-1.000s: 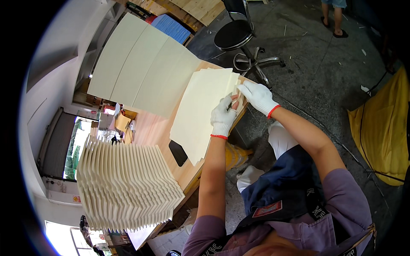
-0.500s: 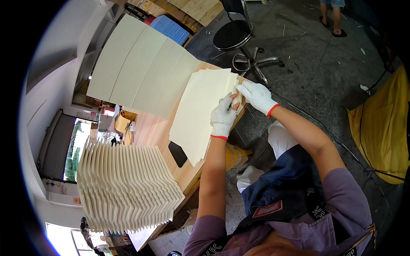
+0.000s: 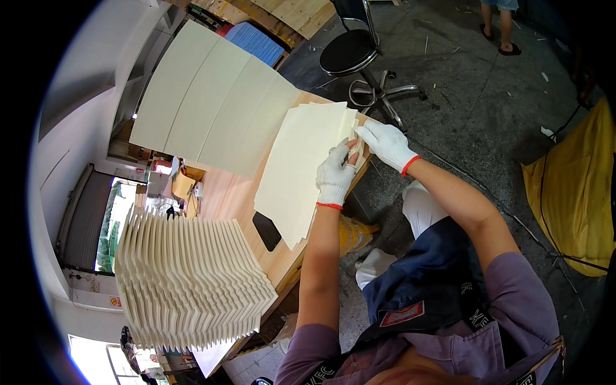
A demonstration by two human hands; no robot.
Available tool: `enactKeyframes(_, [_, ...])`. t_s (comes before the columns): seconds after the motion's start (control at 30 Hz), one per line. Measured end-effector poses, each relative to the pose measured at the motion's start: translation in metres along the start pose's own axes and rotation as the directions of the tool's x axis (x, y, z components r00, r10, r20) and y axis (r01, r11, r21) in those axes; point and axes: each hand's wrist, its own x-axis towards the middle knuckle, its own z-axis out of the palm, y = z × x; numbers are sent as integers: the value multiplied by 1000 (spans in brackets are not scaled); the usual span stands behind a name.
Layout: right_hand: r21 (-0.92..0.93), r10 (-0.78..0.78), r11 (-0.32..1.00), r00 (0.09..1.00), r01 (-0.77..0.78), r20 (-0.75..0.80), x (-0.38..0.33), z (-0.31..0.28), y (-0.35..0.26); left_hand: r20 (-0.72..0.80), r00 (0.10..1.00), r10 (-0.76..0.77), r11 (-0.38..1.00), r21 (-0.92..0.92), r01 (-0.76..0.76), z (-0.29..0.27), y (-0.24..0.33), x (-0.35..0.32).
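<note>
Cream card sheets (image 3: 298,167) lie in a slightly fanned stack along the near edge of the wooden table. At their right edge, narrow strips of the same card stand up, and both of my hands are closed there. My left hand (image 3: 335,174), in a white glove with a red cuff, has its thumb and bare-looking fingertips on this edge. My right hand (image 3: 387,146), gloved the same way, pinches the edge a little farther right. The fingers partly cover the card between them. A flat black object like a phone (image 3: 266,231) lies beside the stack.
Larger creased cream sheets (image 3: 212,96) cover the table's far side. Many folded cream pieces (image 3: 192,282) stand in a dense row at left. A black swivel chair (image 3: 350,54) stands beyond the table. Yellow sheeting (image 3: 571,199) hangs at right. Another person's legs (image 3: 505,29) show at the far right.
</note>
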Motion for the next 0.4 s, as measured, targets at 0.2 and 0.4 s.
enactKeyframes(0.2, [25,33,999,999,-33,-4,2,7,6,-66,998,5,1000,4,-5,4,-2,-2])
enactKeyframes(0.4, [85,106,991,994,-106,4,3,6,5,12,1000,-3,996,86,2,3,-5,0])
